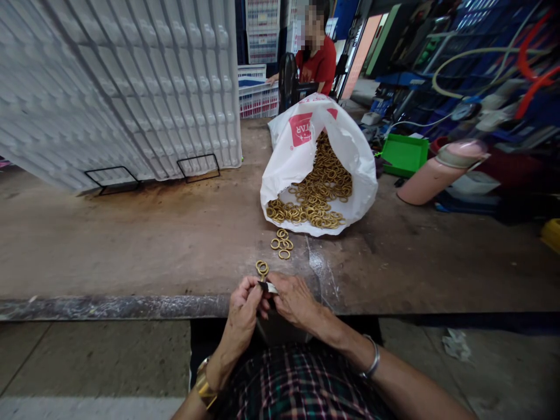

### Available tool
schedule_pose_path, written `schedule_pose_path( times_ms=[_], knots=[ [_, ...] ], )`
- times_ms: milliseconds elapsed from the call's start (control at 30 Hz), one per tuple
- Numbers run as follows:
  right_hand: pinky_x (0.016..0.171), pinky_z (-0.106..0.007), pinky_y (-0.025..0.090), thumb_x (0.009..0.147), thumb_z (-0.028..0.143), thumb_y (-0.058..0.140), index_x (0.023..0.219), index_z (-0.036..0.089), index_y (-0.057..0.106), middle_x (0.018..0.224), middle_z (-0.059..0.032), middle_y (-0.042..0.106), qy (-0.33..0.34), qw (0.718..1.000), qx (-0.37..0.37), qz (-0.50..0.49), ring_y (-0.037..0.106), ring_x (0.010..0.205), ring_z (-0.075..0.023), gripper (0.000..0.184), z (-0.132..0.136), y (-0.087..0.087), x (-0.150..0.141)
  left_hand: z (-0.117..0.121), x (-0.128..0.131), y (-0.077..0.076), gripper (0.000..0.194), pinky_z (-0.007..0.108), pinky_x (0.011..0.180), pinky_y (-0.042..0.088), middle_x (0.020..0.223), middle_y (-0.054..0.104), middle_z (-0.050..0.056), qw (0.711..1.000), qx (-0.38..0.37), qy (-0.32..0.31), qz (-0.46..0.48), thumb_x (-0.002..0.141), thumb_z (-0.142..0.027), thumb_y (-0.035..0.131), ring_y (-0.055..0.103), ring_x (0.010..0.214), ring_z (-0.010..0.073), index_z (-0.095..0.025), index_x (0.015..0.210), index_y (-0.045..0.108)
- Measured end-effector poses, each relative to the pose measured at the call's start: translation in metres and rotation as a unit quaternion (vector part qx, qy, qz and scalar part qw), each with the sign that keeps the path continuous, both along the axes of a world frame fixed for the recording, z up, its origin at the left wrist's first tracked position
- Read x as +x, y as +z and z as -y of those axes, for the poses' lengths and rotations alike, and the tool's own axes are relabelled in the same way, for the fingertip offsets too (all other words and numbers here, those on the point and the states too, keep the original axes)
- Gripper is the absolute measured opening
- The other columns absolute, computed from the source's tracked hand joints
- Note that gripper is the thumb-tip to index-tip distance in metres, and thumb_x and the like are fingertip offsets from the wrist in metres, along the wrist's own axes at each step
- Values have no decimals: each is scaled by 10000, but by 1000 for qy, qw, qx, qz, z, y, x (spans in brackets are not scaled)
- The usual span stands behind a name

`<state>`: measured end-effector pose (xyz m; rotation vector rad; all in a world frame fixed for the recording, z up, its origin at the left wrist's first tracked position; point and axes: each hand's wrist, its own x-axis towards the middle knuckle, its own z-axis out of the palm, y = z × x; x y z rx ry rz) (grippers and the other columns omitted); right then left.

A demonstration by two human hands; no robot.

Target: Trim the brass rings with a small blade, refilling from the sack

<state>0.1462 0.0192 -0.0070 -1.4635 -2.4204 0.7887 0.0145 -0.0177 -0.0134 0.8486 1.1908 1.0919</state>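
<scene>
My two hands meet at the table's front edge. My left hand [245, 298] is closed in a pinch, its fingertips at the dark end of a small black-and-white piece [270, 287]. Closed around the pale end of that piece is my right hand [296, 298]. Its kind is too small to tell. Just beyond the fingertips lie brass-coloured rings [261, 267]; whether one is between my fingers is unclear. Several more loose rings [283, 245] lie farther back. Behind them a white plastic bag [280, 169] on its side opens toward me, with a heap of rings [321, 186] inside.
White ribbed panels [175, 76] stand at the left with black wire stands [199, 167] at their foot. To the right are a green tray [405, 154] and a pink bottle [437, 172]. A person in a red shirt [324, 64] sits behind the wooden table [131, 245].
</scene>
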Motion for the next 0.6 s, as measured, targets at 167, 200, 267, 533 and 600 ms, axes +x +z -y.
schedule_pose_path(
  times_ms=[167,200,267,533,600],
  knots=[
    [588,-250,304,752,108,401,903,149,561,814,-72,655,-8,999,-7,31,558,671,-154,224,0,1,-3,0,1,2,310,189,446,398,562,523,-40,1000,-3,4,-15,782,-470,526,467,449,73,-162,795,492],
    [589,-250,306,756,110,404,907,150,562,819,-73,656,-10,999,-7,36,561,675,-155,223,0,0,-3,0,1,1,306,188,447,398,563,523,-39,1000,-3,3,-19,786,-465,521,466,450,72,-161,793,492],
    [590,-249,307,762,110,407,914,151,564,831,-76,657,-14,999,-3,48,566,679,-157,223,0,-1,-4,0,0,0,300,188,451,402,572,526,-34,1000,-1,3,-27,794,-459,511,469,456,71,-160,786,492],
    [593,-248,318,777,124,400,959,154,559,862,-85,663,-14,997,4,78,580,695,-161,244,0,-3,-5,1,1,2,312,200,457,422,605,527,-28,999,-2,26,-45,765,-474,531,483,480,83,-165,750,488],
    [602,-252,328,773,119,400,975,150,554,884,-91,664,-5,996,-7,87,591,721,-169,256,0,1,-7,1,1,3,330,199,457,425,605,531,-27,998,-2,28,-48,745,-491,548,488,483,85,-166,735,489]
  ],
)
